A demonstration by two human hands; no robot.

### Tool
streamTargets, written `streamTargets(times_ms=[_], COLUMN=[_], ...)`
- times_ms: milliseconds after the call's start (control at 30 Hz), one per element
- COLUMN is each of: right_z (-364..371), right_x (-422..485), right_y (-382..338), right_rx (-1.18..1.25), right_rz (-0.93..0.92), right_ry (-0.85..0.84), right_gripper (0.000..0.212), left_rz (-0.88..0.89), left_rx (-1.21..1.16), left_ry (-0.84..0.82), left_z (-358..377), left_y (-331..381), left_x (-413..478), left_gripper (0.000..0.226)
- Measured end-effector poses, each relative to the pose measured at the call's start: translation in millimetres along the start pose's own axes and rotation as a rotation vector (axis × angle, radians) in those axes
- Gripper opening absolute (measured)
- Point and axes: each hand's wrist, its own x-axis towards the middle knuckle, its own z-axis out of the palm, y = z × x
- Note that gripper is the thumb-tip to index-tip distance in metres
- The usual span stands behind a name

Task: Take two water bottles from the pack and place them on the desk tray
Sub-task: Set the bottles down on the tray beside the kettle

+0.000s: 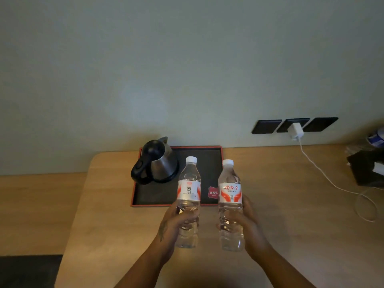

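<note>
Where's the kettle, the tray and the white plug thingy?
kettle [164, 166], head view, on its shiny steel side
tray [207, 161], head view, on the bare black floor behind the bottles
white plug [296, 130], head view, on the charger's body in the wall socket

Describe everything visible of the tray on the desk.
The tray is rectangular and shallow, with a thin red rim around a dark, matte floor. It lies flat on the wooden desk, its far edge near the wall. A steel electric kettle with black lid and handle stands in its far left corner, and a small red card lies at its near right. Both held water bottles hide parts of it; neither appears set down yet.
</note>
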Motion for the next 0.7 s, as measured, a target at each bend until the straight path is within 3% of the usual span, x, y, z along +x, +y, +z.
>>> streamTargets(times_ms=[200,333,433,700], right_z=[-13,-18,-15,-13], right_x=[58,120,171,255], right_y=[-33,-60,-78,-77], right_rx=[-0.167,-0.260,-0.309,-0.404], right_rz=[-0.059,-0.107,-0.171,-0.248], right_ry=[-0.064,-0.145,-0.163,-0.188], right_gripper=[0.082,0.070,0.075,0.083], left_rz=[0.147,0.262,0.365,0.472], left_rx=[0.258,0.344,0.429,0.310], left_ry=[-0.066,-0.104,-0.109,-0.177], left_z=[8,18,27,38], left_y=[30,55,70,71], left_x=[51,108,159,251], left_gripper=[0.050,0.051,0.054,0.068])
